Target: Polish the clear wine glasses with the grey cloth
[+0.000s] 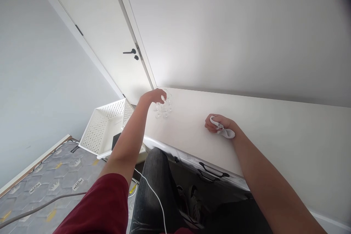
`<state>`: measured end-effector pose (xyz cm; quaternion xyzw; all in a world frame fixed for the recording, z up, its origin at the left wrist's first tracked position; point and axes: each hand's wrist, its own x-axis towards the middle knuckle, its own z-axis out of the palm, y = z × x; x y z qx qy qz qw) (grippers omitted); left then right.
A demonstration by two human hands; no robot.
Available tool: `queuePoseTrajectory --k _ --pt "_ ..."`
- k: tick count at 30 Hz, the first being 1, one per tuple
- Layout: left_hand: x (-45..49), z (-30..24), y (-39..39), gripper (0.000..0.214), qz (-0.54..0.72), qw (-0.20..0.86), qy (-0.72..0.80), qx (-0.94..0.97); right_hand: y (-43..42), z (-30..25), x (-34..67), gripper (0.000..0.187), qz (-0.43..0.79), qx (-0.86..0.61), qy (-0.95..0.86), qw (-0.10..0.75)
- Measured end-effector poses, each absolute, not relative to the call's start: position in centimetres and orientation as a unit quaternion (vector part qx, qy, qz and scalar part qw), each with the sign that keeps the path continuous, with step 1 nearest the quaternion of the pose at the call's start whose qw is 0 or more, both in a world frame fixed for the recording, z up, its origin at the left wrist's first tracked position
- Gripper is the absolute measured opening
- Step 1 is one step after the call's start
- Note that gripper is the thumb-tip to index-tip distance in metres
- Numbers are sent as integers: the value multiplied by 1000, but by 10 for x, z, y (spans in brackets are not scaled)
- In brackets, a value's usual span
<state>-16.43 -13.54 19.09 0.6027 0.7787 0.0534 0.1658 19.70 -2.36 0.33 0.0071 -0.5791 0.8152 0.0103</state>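
Observation:
My left hand [155,97] reaches to the far left corner of a white table [274,131]. Its fingers curl over a cluster of several small clear glasses [163,108] and seem to pinch the rim of one. My right hand [218,123] rests on the table's middle, closed around a crumpled white cloth [227,132] that trails out toward the wrist.
A white perforated basket [105,129] stands on the floor left of the table, with a dark object inside. A white door with a black handle [130,52] is behind it. A mattress [41,182] lies lower left. A white cable [153,193] crosses my lap.

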Motion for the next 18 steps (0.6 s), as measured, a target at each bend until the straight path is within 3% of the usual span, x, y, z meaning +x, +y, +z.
queuePoseTrajectory --k 9,18 --pt "-160 202 -133 60 -100 172 761 618 -18 -5 193 44 815 91 -573 14" --pt "-165 197 -134 49 -98 148 741 647 -20 -2 193 38 812 80 -577 18"
